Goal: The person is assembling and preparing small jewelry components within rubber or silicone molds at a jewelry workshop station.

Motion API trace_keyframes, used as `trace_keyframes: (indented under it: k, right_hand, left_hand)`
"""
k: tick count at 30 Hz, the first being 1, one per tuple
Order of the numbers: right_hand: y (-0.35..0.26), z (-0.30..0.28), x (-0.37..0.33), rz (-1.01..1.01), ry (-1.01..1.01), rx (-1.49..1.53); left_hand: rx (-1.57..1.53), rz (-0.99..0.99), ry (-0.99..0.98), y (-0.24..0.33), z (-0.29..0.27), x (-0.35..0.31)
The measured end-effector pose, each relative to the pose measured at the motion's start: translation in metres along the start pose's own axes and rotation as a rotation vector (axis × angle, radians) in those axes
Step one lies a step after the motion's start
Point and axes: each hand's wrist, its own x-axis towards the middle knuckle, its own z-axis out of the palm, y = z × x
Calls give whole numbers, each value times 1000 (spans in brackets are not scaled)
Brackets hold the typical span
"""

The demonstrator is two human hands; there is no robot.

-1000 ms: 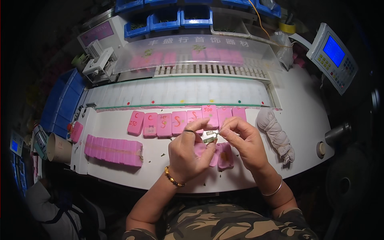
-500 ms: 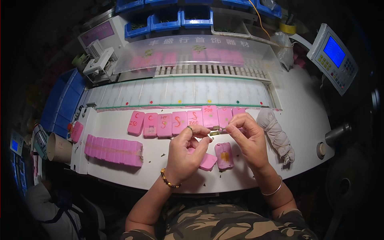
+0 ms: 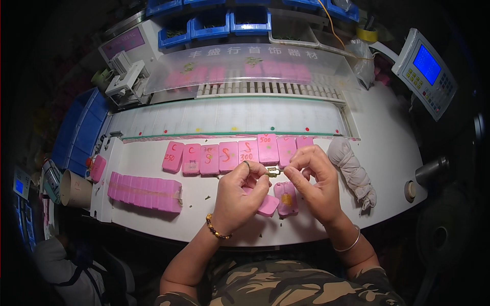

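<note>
My left hand [image 3: 241, 189] pinches a small olive-green frame-shaped piece [image 3: 273, 172] between thumb and forefinger. Its outer end sticks out toward my right hand [image 3: 317, 184], which is beside it with fingers curled and thumb and forefinger a little apart. Nothing shows between those right fingertips. Below the piece, a flat pink block [image 3: 267, 206] lies partly behind my left hand. Next to that stands a pink block with a yellow-brown stain [image 3: 286, 199]. Beyond my hands runs a row of pink blocks with hand-drawn marks [image 3: 228, 157]; my right hand covers part of its right end.
A banded stack of pink blocks [image 3: 145, 192] lies at left. Behind the row is a white segmented conveyor [image 3: 224, 117] with coloured dots. At right are a rolled pale cloth [image 3: 353, 173] and a control panel [image 3: 425, 71]. Blue bins [image 3: 210, 25] stand at the back.
My right fingertips have come off the small green piece and moved slightly apart; it stays in my left fingers. The conveyor's dotted segments have shifted left.
</note>
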Motion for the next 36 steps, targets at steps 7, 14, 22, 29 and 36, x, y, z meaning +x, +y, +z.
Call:
trace_keyframes:
  k: [7, 14, 22, 29, 36]
  right_hand:
    - [-2, 2, -1, -10, 8, -8]
    - [7, 3, 0, 74, -3, 110]
    - [19, -3, 2, 396, -100, 513]
    - [19, -1, 3, 284, -54, 376]
    - [20, 5, 3, 169, -27, 297]
  left_hand:
    - [18, 35, 8, -2, 0, 1]
    - [-48, -19, -5, 4, -1, 0]
    - [-200, -86, 10, 6, -8, 3]
    - [-167, -79, -23, 9, -7, 7]
    - [-10, -90, -126, 16, -12, 10]
